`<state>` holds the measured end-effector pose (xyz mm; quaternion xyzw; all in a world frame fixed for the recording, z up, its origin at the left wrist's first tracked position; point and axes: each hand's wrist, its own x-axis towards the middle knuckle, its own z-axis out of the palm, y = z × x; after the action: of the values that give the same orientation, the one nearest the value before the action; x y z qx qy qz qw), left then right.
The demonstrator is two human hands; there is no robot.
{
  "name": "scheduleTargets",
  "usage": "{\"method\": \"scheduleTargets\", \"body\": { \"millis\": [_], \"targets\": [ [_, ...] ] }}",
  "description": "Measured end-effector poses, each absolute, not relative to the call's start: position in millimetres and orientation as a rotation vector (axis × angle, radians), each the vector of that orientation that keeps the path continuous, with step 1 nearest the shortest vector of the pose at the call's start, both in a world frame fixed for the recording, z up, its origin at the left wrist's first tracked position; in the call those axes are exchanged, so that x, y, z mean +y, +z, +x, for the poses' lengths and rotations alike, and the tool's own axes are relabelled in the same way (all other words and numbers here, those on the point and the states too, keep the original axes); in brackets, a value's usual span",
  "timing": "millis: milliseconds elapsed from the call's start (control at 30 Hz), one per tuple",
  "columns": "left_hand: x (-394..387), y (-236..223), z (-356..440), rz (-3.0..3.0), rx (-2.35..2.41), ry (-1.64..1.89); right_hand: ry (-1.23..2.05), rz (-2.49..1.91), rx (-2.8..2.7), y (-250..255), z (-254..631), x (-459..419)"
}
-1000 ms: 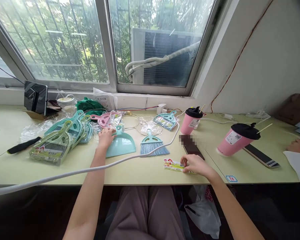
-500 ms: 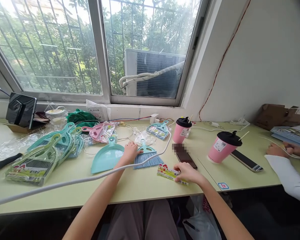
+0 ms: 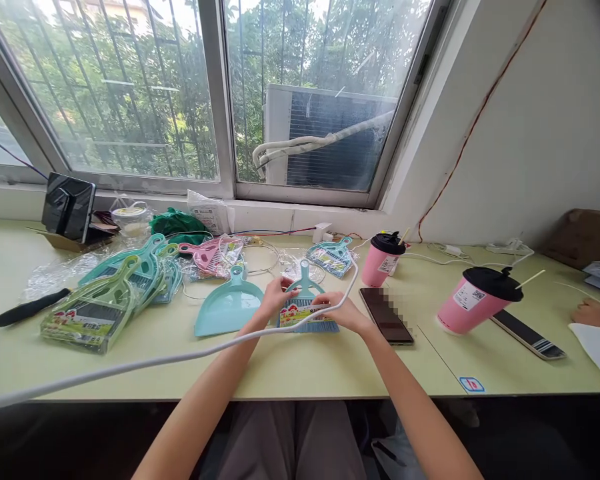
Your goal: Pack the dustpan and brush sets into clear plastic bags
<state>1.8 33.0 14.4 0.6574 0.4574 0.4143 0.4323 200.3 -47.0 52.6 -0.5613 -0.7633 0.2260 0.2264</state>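
Note:
A small teal hand broom (image 3: 305, 293) lies on the pale green desk (image 3: 280, 367), bristles toward me. A colourful paper label (image 3: 300, 312) lies across its bristles. My left hand (image 3: 276, 297) grips the broom's left side, fingers curled on it. My right hand (image 3: 341, 311) pinches the right end of the label against the bristles. A teal dustpan (image 3: 227, 308) lies just left of the broom, untouched.
Packaged broom sets (image 3: 105, 300) pile at the left, with a black-handled tool (image 3: 27, 307). A white cable (image 3: 180, 357) crosses the desk over my arms. A phone (image 3: 386, 315), two pink cups (image 3: 385, 259) (image 3: 473, 300) and another person's hand (image 3: 593, 310) lie to the right.
My left hand went from the dustpan to the broom. My right hand carried the paper label from the desk's front edge up onto the broom's bristles.

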Motion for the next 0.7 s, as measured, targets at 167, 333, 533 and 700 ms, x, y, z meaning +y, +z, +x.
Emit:
{"method": "scheduleTargets", "body": {
  "millis": [167,333,533,700],
  "targets": [
    [32,21,4,1.272,0.861,1.153,0.211,-1.626,-2.063,48,198,-53],
    [29,24,3,1.154,0.772,1.109,0.031,-1.538,-1.943,34,202,-42],
    [26,16,5,1.001,0.618,1.038,0.251,-1.461,-1.500,-6,214,-10],
    [26,10,9,0.882,0.538,1.147,0.819,-1.215,-1.331,-18,219,-4]
  ]
}}
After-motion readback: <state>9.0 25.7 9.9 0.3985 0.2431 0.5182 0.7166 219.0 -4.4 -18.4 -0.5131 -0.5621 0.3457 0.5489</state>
